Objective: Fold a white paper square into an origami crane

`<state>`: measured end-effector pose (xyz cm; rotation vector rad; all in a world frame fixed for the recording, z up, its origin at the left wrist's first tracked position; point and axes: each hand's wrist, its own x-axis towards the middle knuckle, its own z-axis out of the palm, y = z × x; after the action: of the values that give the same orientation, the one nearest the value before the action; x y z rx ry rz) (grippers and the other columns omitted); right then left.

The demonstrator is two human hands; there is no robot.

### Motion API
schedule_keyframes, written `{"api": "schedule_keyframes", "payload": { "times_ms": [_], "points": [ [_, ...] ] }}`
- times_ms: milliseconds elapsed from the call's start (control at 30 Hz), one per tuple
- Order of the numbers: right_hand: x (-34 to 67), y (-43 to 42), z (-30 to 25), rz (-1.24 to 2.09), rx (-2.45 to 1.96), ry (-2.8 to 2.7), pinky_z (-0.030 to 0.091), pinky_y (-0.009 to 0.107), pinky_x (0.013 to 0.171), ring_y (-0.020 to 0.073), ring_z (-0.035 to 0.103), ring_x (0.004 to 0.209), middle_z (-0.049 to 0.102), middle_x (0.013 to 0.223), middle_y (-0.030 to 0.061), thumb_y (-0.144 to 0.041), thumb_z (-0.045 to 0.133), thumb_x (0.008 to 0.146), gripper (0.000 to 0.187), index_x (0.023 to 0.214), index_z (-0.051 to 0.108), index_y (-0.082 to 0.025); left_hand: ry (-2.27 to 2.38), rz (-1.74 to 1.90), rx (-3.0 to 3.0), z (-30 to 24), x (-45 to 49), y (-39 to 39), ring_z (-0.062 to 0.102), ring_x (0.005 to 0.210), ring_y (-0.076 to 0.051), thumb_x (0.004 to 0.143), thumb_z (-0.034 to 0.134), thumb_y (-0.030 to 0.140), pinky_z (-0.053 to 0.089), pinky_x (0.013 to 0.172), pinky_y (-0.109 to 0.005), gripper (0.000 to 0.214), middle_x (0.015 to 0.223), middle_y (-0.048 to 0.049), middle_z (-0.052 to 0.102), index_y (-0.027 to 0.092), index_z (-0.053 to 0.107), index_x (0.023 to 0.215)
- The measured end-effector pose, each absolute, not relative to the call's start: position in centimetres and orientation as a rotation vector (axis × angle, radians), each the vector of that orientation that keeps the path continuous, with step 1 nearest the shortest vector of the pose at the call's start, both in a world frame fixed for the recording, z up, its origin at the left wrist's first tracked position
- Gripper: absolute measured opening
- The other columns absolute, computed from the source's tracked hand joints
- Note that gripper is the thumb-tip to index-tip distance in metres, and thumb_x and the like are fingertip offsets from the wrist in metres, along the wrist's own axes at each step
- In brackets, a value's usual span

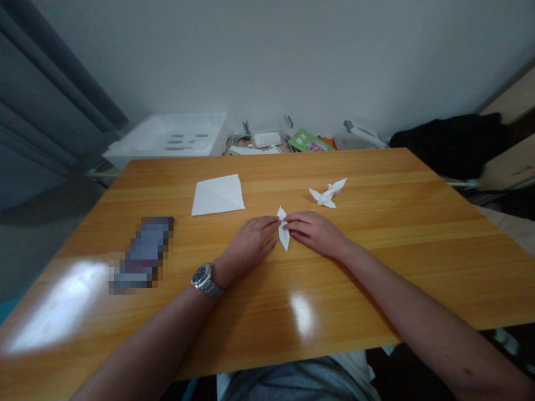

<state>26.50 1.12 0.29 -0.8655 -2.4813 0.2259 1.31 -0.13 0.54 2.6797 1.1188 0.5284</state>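
Observation:
A small, narrow piece of folded white paper lies on the wooden table between my hands. My left hand, with a metal watch on its wrist, pinches the paper's left edge with its fingertips. My right hand pinches the paper's right edge, fingers pressed together. Both hands rest on the tabletop. A finished folded paper figure sits just beyond my right hand. A flat white sheet with a diagonal crease lies beyond my left hand.
A blurred-out flat object lies on the table's left side. Behind the far edge stand a white plastic bin, small clutter with a green packet, and dark cloth at the right. A grey curtain hangs at left.

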Motion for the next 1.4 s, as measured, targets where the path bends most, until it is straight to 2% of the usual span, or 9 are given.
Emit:
{"api": "schedule_keyframes", "payload": {
  "times_ms": [167,467,700,1033,1300,1400],
  "points": [
    [26.1,1.2,-0.2,0.161,-0.828,-2.485,0.057,0.043,0.094,0.0254,0.069,0.109,0.074,0.118,0.0111,-0.025,0.056,0.102,0.021,0.110,0.074,-0.020,1.103,0.587,2.664,0.3,1.3,0.0,0.059,0.127,-0.025,0.100,0.056,0.027,0.045,0.112,-0.044,0.039,0.141,-0.0104,0.062,0.017,0.059,0.137],
    [25.9,0.9,-0.6,0.435,-0.834,-2.272,0.058,0.039,0.093,0.0222,0.070,0.106,0.074,0.115,0.0092,-0.022,0.061,0.099,0.015,0.109,0.072,-0.022,1.119,0.676,2.628,0.5,1.6,0.1,0.063,0.118,-0.025,0.098,0.060,0.028,0.050,0.105,-0.043,0.029,0.129,-0.0086,0.068,0.020,0.064,0.125],
    [25.5,0.7,-0.2,0.485,-0.846,-2.240,0.057,0.038,0.092,0.0220,0.070,0.103,0.074,0.112,0.0097,-0.022,0.060,0.099,0.013,0.106,0.071,-0.021,1.152,0.644,2.663,1.2,2.1,-0.1,0.063,0.113,-0.025,0.099,0.060,0.032,0.051,0.100,-0.041,0.026,0.123,-0.0081,0.068,0.019,0.064,0.122],
    [25.7,0.7,-0.1,0.435,-0.836,-2.297,0.058,0.038,0.091,0.0217,0.071,0.102,0.075,0.112,0.0087,-0.024,0.058,0.100,0.015,0.108,0.070,-0.022,1.144,0.577,2.728,1.5,2.2,-0.4,0.068,0.106,-0.024,0.104,0.052,0.033,0.055,0.093,-0.037,0.025,0.120,-0.0076,0.072,0.020,0.066,0.120],
    [25.8,0.7,-0.4,0.201,-0.850,-2.459,0.060,0.041,0.090,0.0260,0.072,0.104,0.075,0.115,0.0121,-0.022,0.059,0.099,0.016,0.108,0.072,-0.019,1.145,0.614,2.751,1.2,2.1,-0.3,0.069,0.105,-0.023,0.103,0.054,0.032,0.055,0.091,-0.035,0.024,0.121,-0.0056,0.074,0.021,0.072,0.113],
    [25.8,0.7,-0.6,0.230,-0.860,-2.443,0.060,0.039,0.088,0.0246,0.072,0.102,0.075,0.113,0.0107,-0.022,0.059,0.099,0.015,0.103,0.073,-0.020,1.156,0.607,2.739,1.1,2.1,-0.3,0.069,0.106,-0.023,0.103,0.055,0.032,0.055,0.091,-0.035,0.023,0.121,-0.0046,0.074,0.021,0.073,0.113]
  ]
}}
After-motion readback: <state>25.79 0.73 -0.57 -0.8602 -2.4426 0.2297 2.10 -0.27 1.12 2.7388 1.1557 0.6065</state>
